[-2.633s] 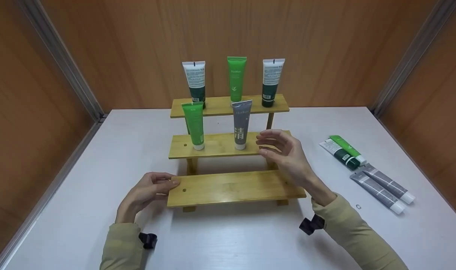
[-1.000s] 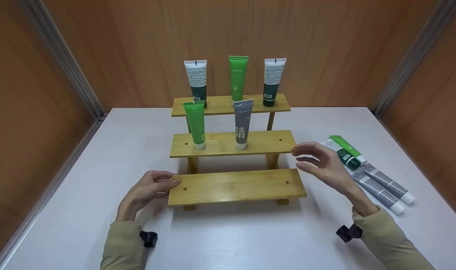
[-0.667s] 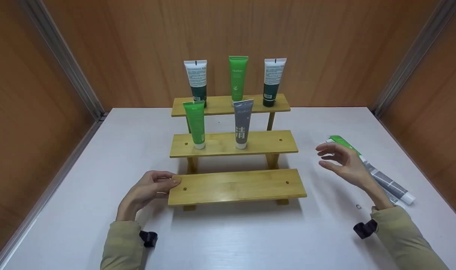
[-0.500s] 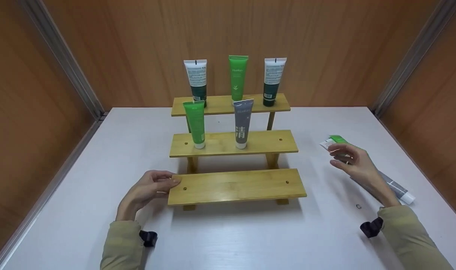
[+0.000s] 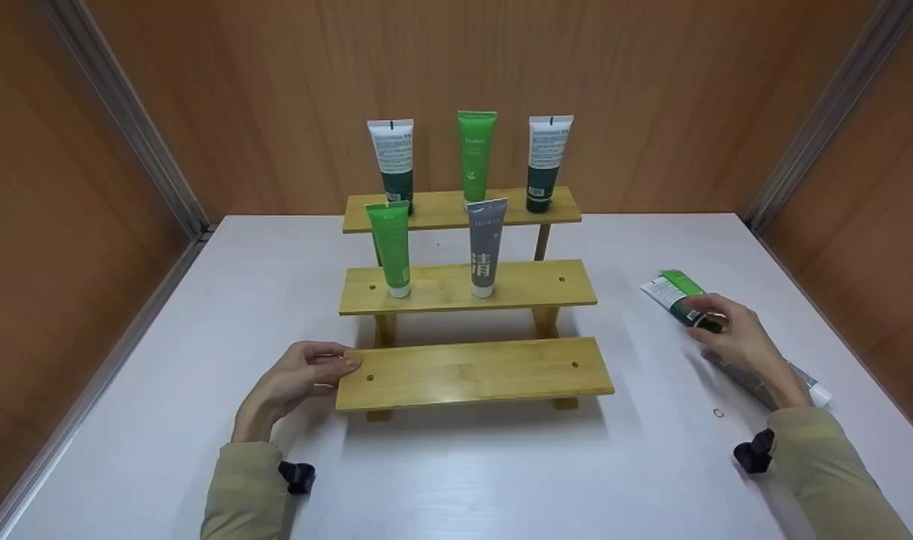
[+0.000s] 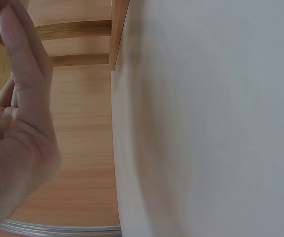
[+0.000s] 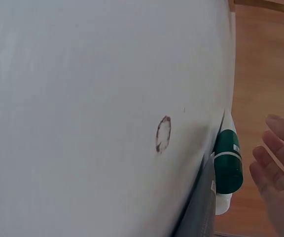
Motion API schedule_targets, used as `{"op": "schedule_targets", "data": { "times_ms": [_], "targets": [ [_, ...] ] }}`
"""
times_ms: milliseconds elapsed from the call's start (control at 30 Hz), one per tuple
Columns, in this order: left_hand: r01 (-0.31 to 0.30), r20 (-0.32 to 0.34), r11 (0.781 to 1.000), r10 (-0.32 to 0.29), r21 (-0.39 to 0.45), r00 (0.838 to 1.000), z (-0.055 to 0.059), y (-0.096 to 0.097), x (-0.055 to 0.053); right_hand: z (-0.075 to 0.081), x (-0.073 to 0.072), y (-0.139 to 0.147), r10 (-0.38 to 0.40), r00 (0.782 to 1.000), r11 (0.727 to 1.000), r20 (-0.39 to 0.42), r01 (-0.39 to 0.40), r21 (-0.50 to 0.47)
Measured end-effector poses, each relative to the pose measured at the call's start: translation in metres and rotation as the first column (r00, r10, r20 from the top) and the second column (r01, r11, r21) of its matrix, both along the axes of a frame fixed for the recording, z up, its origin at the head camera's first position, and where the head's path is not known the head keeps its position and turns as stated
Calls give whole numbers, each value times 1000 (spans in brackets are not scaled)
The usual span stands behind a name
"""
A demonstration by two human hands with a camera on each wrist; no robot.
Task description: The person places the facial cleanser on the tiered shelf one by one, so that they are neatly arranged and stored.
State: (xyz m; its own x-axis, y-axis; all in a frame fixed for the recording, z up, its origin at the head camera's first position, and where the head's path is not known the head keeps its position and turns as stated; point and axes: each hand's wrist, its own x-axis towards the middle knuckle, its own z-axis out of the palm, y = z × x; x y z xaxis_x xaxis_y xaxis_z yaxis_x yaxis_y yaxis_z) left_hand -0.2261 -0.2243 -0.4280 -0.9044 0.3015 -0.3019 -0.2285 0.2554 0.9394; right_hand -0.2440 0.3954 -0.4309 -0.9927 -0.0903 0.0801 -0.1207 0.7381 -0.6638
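Observation:
My left hand (image 5: 295, 382) grips the left end of the lowest board of a three-tier wooden display stand (image 5: 475, 375), thumb on top. In the left wrist view, that hand (image 6: 26, 94) reaches up to the board's edge. My right hand (image 5: 741, 341) hovers by the cap end of a lying white and dark green tube (image 5: 665, 295), fingers curved and parted. The right wrist view shows a gap between this hand (image 7: 280, 173) and the tube's dark green end (image 7: 228, 168). A bright green tube (image 5: 681, 280) lies against it. Two grey tubes (image 5: 745, 380) lie partly hidden under my right forearm.
On the top tier stand two white and dark green tubes (image 5: 550, 150) around a green tube (image 5: 476, 154). The middle tier bears a green tube (image 5: 390, 247) and a grey tube (image 5: 485, 244). A small ring mark (image 5: 718, 412) shows on the white table (image 5: 456, 480). Wooden walls enclose it.
My right hand has moved from beside the middle tier rightward to the lying tubes, then lowered toward the white and dark green one. My left hand has kept its place on the lowest board.

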Motion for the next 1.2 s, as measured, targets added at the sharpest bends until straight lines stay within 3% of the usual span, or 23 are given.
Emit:
{"op": "schedule_targets", "data": {
  "times_ms": [367,1200],
  "targets": [
    [0,0,1000,0,-10,1000,1,0,0,-8,-1,9,-36,992,997,122,28,65],
    [8,-11,1000,-9,-18,1000,0,1,0,-11,-3,6,-69,993,998,94,68,18]
  ]
}}
